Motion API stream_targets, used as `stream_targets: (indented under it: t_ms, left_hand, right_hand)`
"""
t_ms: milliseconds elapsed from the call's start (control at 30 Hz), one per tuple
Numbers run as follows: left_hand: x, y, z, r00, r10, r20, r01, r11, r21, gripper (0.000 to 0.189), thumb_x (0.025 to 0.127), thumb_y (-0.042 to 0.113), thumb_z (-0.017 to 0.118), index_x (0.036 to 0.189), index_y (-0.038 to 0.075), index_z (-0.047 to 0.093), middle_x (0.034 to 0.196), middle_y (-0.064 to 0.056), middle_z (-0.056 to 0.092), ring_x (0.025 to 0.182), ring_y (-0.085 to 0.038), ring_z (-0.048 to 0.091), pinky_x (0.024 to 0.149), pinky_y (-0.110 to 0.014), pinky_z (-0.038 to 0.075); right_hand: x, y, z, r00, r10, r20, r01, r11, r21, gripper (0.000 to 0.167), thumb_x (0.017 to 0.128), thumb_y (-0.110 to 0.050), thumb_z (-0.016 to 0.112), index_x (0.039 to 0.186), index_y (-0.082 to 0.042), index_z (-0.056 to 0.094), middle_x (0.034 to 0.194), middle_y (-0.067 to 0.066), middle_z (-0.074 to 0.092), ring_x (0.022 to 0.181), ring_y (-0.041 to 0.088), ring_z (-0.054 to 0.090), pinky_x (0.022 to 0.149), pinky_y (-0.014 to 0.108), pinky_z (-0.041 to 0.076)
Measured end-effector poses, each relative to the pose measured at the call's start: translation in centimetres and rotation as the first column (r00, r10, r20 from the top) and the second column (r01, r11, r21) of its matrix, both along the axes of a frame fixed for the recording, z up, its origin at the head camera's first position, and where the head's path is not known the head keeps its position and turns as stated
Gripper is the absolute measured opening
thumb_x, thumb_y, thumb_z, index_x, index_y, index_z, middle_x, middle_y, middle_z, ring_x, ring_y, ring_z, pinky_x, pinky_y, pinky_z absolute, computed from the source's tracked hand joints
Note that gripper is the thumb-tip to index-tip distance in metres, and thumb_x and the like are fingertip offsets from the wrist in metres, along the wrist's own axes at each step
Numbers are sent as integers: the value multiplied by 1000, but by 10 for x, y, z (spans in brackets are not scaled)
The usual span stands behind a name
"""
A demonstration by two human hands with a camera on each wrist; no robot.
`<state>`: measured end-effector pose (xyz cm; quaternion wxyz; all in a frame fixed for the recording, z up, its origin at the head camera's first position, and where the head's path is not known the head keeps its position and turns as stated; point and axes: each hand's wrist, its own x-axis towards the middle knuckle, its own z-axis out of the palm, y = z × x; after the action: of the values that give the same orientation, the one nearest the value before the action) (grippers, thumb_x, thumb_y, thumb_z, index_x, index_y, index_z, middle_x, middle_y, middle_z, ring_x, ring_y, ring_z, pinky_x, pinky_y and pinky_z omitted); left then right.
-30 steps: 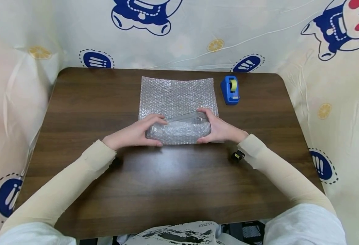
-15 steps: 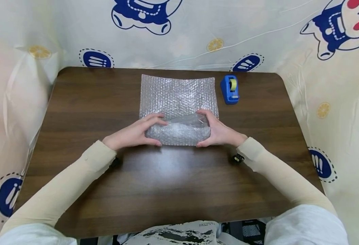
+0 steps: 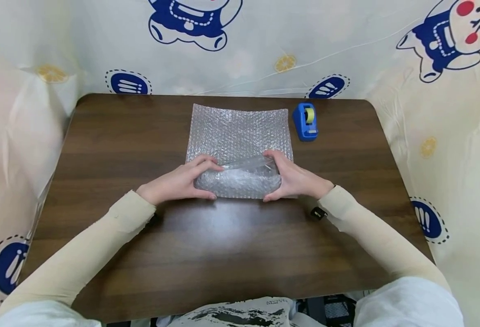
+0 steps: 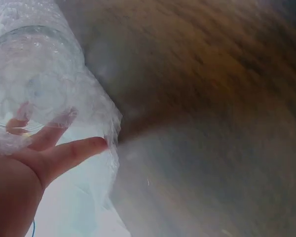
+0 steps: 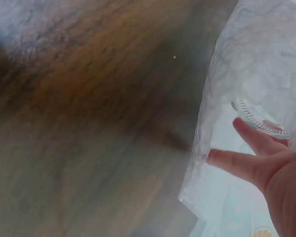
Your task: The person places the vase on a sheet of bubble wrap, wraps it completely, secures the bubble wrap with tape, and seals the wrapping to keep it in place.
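Observation:
A clear glass vessel [image 3: 251, 162] lies on its side, its lower part covered by a turned-up fold of bubble wrap [image 3: 240, 129]. My left hand [image 3: 182, 180] grips the left end, thumb low on the near side and fingers over the top. At the right end my right hand [image 3: 299, 178] holds it the same way. In the left wrist view the round glass rim [image 4: 37, 29] shows through the wrap. A ribbed glass edge [image 5: 259, 123] sits by my fingers in the right wrist view.
A blue tape dispenser [image 3: 305, 122] with a yellow roll stands behind and right of the bubble wrap. The brown wooden table [image 3: 223, 254] carries everything. Printed sheeting [image 3: 248, 50] hangs around its back and sides.
The bubble wrap fold covers slightly more of the glass vessel, and less bare glass shows. Both hands keep their grip at the two ends. The head view has shifted a little.

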<state>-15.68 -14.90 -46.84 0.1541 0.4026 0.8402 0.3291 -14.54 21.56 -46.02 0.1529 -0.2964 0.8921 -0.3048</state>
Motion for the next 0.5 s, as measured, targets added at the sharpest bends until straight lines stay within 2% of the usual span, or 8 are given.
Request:
stream_targets:
  t_ms: [200,500]
  left_hand:
    - [3,1,-1,1000,6,29,-7,1000,11,73,87,47,83,148,21,53,151,-8,43,140,-28,46,114,-51,41]
    - [2,0,-2,998,13,67,-16,999,44,71,86,39,86,146,19,55,157,-13,40,148,-32,37,118,-55,35]
  right_hand:
    - [6,1,-5,999,-30,-16,30,1000,-8,120,69,-56,94,155,-8,26,150,13,39,135,26,45,116,48,39]
    - [15,-2,1,995,-49,-87,52,998,32,121,66,-64,91,153,-6,30,147,15,42,127,29,52,109,51,47]
